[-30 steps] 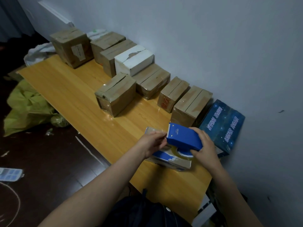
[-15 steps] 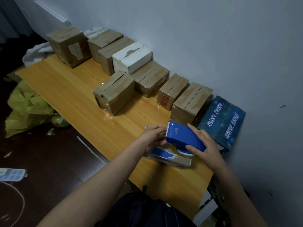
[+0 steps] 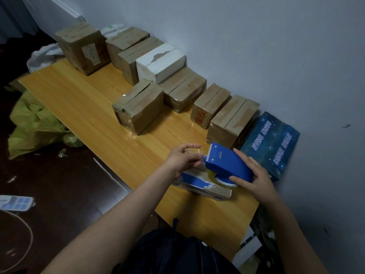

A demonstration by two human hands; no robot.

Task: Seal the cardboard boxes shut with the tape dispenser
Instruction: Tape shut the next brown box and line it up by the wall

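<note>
- right hand (image 3: pixel 254 179) gripping blue tape dispenser (image 3: pixel 227 164), over flat box (image 3: pixel 197 183) on table (image 3: pixel 98 107)
- left hand (image 3: pixel 183 158) pinching tape end (image 3: pixel 195 151) by blade
- risk: crooked pull, tape folding onto itself or snagging on teeth

Both bare forearms reach forward and draw in toward each other. The left hand (image 3: pixel 182 158) is curled, its fingertips pinching a strip of clear tape (image 3: pixel 195 150). The right hand (image 3: pixel 256 175) grips the back of the blue tape dispenser (image 3: pixel 227 162), thumb along the near side and fingers laid over the far side.
</note>
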